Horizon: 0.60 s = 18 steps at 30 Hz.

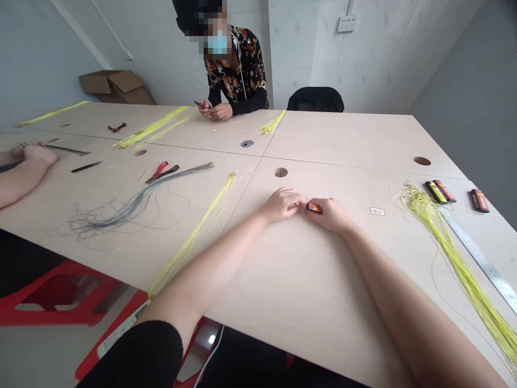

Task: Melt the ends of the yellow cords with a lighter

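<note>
Right hand: your right hand (331, 215) had its fingers clamped on a small printed item (314, 208), perhaps a lighter, above the surface (258, 291).
Left hand: the fingers of your left hand (283, 205) were together, their tips just beside that item; you could not tell whether they pinched something fine.
Right-side yellow bundle: it (456, 253) lay beyond your right forearm, beside a metal ruler (484, 264), with a pair of printed cylinders (440, 192) near its looped end.
Left-side yellow strands: these (197, 223) ran down to your left forearm, with grey strands (133, 207) and red-handled pliers (161, 171) farther left.
Co-worker: a person across from you held a red-handled tool (202, 105).
Fingertip risk: if the item was a lighter, a flame struck so near your left fingertips could have burned them, or scorched anything fine between them.
Forearm risk: a sweep of your left forearm could have dragged and tangled the yellow strands beside it.
Hole risk: a small piece let slip could have rolled into the cable hole (281, 172) ahead of your left hand.
</note>
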Each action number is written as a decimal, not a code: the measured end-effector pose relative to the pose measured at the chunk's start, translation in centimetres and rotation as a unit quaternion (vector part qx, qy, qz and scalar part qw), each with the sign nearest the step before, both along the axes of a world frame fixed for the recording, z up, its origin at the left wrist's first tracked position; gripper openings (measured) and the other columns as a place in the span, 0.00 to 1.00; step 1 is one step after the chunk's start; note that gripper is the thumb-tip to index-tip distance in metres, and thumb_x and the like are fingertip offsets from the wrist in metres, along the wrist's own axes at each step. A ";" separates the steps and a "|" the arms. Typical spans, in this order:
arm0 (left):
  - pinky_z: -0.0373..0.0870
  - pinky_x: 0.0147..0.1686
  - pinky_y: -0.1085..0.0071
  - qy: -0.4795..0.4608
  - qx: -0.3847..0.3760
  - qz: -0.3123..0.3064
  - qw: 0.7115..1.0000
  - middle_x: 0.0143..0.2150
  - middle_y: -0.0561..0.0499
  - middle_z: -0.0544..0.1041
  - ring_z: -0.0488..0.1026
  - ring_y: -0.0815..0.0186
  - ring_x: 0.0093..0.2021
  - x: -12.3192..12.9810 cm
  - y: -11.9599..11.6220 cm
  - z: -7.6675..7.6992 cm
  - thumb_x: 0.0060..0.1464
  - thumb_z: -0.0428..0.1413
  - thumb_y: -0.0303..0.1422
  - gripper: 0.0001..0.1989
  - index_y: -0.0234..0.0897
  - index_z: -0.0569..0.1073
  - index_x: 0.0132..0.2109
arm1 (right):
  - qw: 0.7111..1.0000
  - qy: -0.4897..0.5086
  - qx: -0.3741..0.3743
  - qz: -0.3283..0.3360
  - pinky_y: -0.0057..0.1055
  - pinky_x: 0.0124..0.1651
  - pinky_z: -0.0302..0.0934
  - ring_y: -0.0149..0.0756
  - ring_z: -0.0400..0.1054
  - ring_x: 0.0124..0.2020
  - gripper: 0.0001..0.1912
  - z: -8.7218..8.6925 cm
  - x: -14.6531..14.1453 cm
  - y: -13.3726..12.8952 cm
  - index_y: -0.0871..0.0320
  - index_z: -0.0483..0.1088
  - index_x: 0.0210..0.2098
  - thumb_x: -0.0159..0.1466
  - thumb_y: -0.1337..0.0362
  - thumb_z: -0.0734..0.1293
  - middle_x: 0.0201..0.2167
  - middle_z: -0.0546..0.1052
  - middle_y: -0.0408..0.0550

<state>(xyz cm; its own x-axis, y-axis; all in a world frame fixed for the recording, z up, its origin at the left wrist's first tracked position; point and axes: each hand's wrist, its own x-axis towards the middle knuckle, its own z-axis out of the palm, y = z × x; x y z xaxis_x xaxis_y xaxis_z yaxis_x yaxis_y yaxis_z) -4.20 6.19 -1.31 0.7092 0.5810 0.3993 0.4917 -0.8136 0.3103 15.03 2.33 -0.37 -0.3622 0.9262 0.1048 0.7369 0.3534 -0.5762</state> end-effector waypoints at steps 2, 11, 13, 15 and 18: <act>0.62 0.41 0.68 0.002 0.000 0.000 1.000 0.32 0.52 0.76 0.71 0.67 0.36 0.0 0.0 -0.1 0.55 0.50 0.25 0.06 0.38 0.71 0.35 | 1.000 -0.001 0.002 0.001 0.27 0.30 0.47 0.29 0.49 0.23 0.10 0.0 0.0 0.0 0.56 0.55 0.21 0.55 0.59 0.57 0.18 0.60 0.41; 0.64 0.41 0.68 -0.017 -0.010 -0.007 1.000 0.32 0.51 0.76 0.71 0.66 0.35 -0.1 -0.2 -0.1 0.54 0.51 0.27 0.04 0.38 0.71 0.35 | 1.000 0.004 0.013 0.004 0.27 0.29 0.47 0.29 0.50 0.22 0.09 -0.1 0.0 0.0 0.56 0.55 0.21 0.55 0.60 0.57 0.18 0.62 0.41; 0.64 0.41 0.68 -0.021 -0.010 -0.009 1.000 0.32 0.51 0.75 0.71 0.66 0.35 0.0 -0.2 -0.1 0.53 0.51 0.27 0.04 0.38 0.70 0.34 | 1.000 0.005 0.010 0.004 0.27 0.29 0.47 0.29 0.50 0.22 0.09 -0.1 0.0 0.1 0.56 0.55 0.21 0.54 0.60 0.57 0.18 0.62 0.41; 0.64 0.41 0.68 -0.024 -0.011 -0.012 1.000 0.31 0.51 0.76 0.71 0.66 0.35 0.0 -0.1 -0.1 0.53 0.51 0.27 0.04 0.38 0.70 0.34 | 1.000 0.005 0.009 0.003 0.27 0.29 0.47 0.29 0.50 0.22 0.09 -0.1 0.0 0.1 0.56 0.55 0.21 0.54 0.59 0.57 0.18 0.63 0.41; 0.64 0.41 0.68 -0.025 -0.014 -0.011 1.000 0.31 0.51 0.76 0.71 0.66 0.35 0.0 -0.2 -0.1 0.52 0.51 0.28 0.03 0.38 0.70 0.34 | 1.000 0.004 0.010 0.002 0.27 0.29 0.47 0.29 0.51 0.22 0.09 0.0 0.0 0.1 0.56 0.55 0.21 0.54 0.59 0.57 0.18 0.63 0.42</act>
